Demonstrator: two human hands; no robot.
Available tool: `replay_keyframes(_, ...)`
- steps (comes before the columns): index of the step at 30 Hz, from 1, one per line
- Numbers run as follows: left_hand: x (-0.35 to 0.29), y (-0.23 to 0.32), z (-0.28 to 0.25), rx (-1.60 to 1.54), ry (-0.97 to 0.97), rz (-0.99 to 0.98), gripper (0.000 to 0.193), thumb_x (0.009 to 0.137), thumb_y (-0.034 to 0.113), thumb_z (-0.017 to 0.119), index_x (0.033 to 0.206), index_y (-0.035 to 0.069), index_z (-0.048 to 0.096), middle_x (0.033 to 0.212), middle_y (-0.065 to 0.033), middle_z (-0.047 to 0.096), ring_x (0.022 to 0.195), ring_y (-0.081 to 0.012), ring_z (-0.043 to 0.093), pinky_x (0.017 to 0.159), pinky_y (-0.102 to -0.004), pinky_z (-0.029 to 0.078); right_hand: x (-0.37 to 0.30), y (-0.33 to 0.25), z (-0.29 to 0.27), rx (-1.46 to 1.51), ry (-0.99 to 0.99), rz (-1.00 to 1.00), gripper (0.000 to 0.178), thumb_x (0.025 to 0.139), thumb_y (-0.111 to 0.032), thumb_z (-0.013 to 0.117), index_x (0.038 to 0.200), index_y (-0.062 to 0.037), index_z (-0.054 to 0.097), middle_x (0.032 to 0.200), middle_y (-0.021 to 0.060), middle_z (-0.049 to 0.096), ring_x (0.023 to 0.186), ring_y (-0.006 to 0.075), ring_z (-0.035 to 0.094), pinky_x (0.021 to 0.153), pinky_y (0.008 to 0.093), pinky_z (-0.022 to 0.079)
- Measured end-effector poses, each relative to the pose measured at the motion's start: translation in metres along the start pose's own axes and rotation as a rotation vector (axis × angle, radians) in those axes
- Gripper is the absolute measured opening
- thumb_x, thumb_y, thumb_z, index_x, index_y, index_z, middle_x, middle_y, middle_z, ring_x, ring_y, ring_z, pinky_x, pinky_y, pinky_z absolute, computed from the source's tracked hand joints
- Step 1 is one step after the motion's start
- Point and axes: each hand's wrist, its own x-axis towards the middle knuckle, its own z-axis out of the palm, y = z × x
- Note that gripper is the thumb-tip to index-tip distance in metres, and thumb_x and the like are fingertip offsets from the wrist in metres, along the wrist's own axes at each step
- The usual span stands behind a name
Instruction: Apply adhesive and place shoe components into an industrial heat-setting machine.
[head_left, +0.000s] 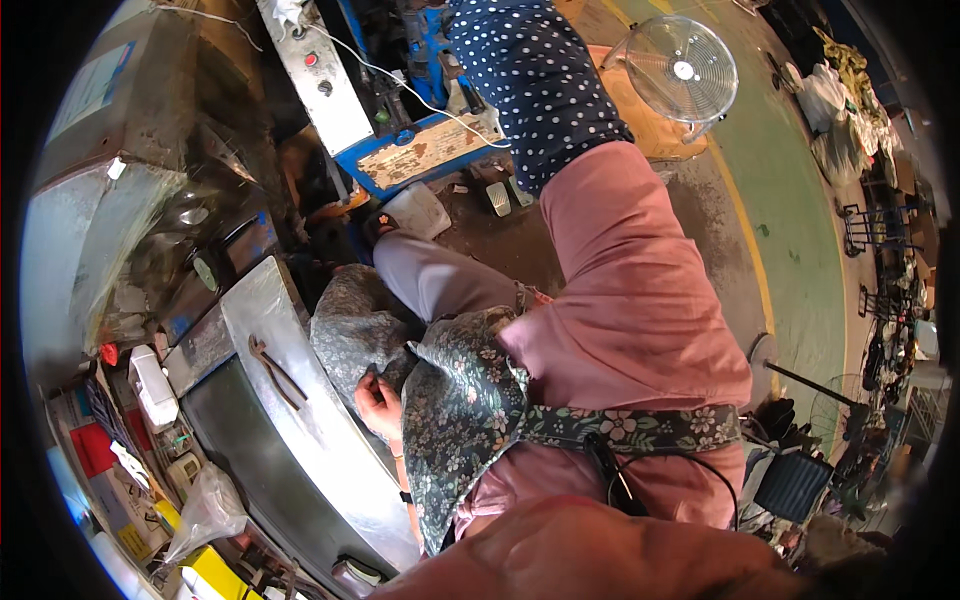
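Note:
My left hand (pixel 377 405) is by my lap, beside the dark floral apron (pixel 465 415). Its fingers are curled together against the cloth; whatever they may hold is too small or hidden to make out. Just left of it lies a shiny metal sheet (pixel 325 455) with rusty pincers (pixel 275 372) on it. My right arm, in a pink sleeve and a dark polka-dot oversleeve (pixel 540 80), stretches forward past the top edge, so my right hand is out of sight. Beside that arm stands a blue machine frame (pixel 375 165) with a worn wooden board (pixel 430 150).
A pale control panel (pixel 325 90) with a red button sits at the far left of the machine. A round fan (pixel 683 70) stands on a wooden board to the right. Plastic bags (pixel 210 510) and boxes crowd the lower left. A foot pedal (pixel 498 198) is on the floor.

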Motion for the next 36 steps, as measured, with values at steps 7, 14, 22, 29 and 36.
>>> replay_keyframes(7, 0.011, 0.017, -0.003, -0.152, 0.01, -0.006, 0.019, 0.087, 0.004, 0.062, 0.105, 0.0, 0.064, 0.088, -0.0089, 0.062, 0.071, -0.0169, 0.057, 0.068, -0.0295, 0.049, 0.011, -0.023, 0.001, -0.075, 0.366, -0.303, 0.077, 0.083, -0.046, 0.055, 0.151, -0.0246, 0.025, 0.144, 0.0202, 0.04, 0.122, 0.0459, 0.045, 0.098, 0.0533, 0.04)
replay_keyframes(14, 0.007, -0.054, -0.061, -0.801, -0.208, -0.332, 0.024, 0.092, 0.009, 0.061, 0.114, 0.001, 0.063, 0.099, -0.0089, 0.066, 0.092, -0.0128, 0.061, 0.083, -0.0269, 0.049, -0.159, -0.104, 0.117, 0.236, 0.194, -1.099, 0.034, 0.085, -0.015, 0.061, 0.116, -0.0023, 0.06, 0.123, 0.0205, 0.057, 0.106, 0.0397, 0.054, 0.093, 0.0453, 0.044)
replay_keyframes(22, -0.095, -0.188, -0.204, 0.041, 0.648, -0.653, 0.038, 0.085, 0.016, 0.06, 0.121, 0.004, 0.058, 0.115, -0.0181, 0.063, 0.11, -0.0341, 0.059, 0.097, -0.0414, 0.046, -0.456, -0.032, 0.247, 0.478, -0.761, -1.268, 0.025, 0.081, -0.025, 0.066, 0.098, -0.0073, 0.068, 0.118, 0.0214, 0.061, 0.105, 0.0395, 0.056, 0.091, 0.048, 0.044)
replay_keyframes(29, -0.211, -0.316, -0.33, 0.517, 1.166, -1.023, 0.052, 0.076, 0.022, 0.068, 0.118, -0.007, 0.057, 0.113, -0.0259, 0.061, 0.109, -0.0389, 0.058, 0.098, -0.043, 0.045, -0.432, -0.027, 0.29, 0.415, -0.793, -1.296, 0.022, 0.082, -0.019, 0.06, 0.093, -0.0014, 0.068, 0.104, 0.0189, 0.066, 0.098, 0.039, 0.06, 0.087, 0.0467, 0.046)
replay_keyframes(36, -0.218, -0.381, -0.374, -0.14, 1.202, -1.108, 0.061, 0.082, 0.04, 0.068, 0.12, -0.006, 0.061, 0.114, -0.0178, 0.066, 0.099, -0.025, 0.064, 0.083, -0.0361, 0.05, -0.455, -0.034, 0.297, 0.542, -0.714, -1.339, 0.022, 0.08, -0.021, 0.059, 0.09, -0.0047, 0.069, 0.096, 0.0111, 0.069, 0.089, 0.0321, 0.061, 0.082, 0.0421, 0.048)
